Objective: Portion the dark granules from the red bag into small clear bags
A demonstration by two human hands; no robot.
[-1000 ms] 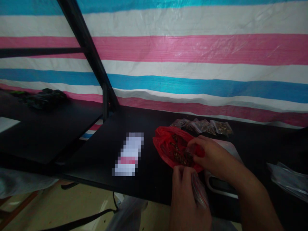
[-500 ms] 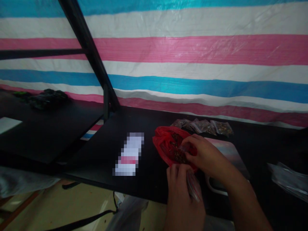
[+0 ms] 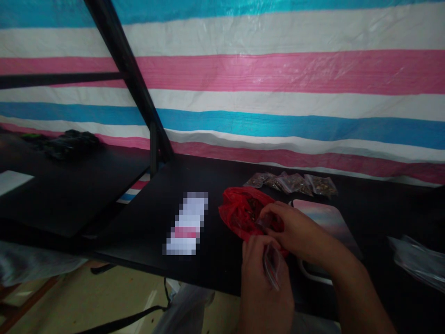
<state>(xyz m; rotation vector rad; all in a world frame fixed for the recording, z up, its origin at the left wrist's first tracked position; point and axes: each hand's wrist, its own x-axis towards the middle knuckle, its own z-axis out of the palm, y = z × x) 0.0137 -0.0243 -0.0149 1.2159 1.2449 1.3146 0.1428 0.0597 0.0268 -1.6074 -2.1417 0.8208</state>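
A red plastic bag (image 3: 231, 211) lies crumpled with its mouth spread, and small brownish pieces (image 3: 253, 206) show inside. My left hand (image 3: 266, 283) is closed around a clear zip-lock bag (image 3: 273, 265) at the red bag's near edge; the zip bag's top gapes a little. Over the red bag's opening, my right hand (image 3: 292, 227) reaches in from the right with thumb and fingers pinched. A bit of clear material shows at those fingertips, too small and dim to name. Behind the red bag lie several filled zip-lock bags (image 3: 295, 184) in a row.
A tablet-like flat thing with a pale pinkish top (image 3: 321, 215) lies partly under my right forearm. Clear plastic bags (image 3: 417, 262) are at the far right. A blurred-out white oblong (image 3: 187, 220) is on the black table (image 3: 139, 241). A black frame post (image 3: 130, 79) slants at left.
The top of the zip-lock bag in my left hand has opened wider. My right hand has shifted slightly down in the red bag, whose rim has sagged a little.
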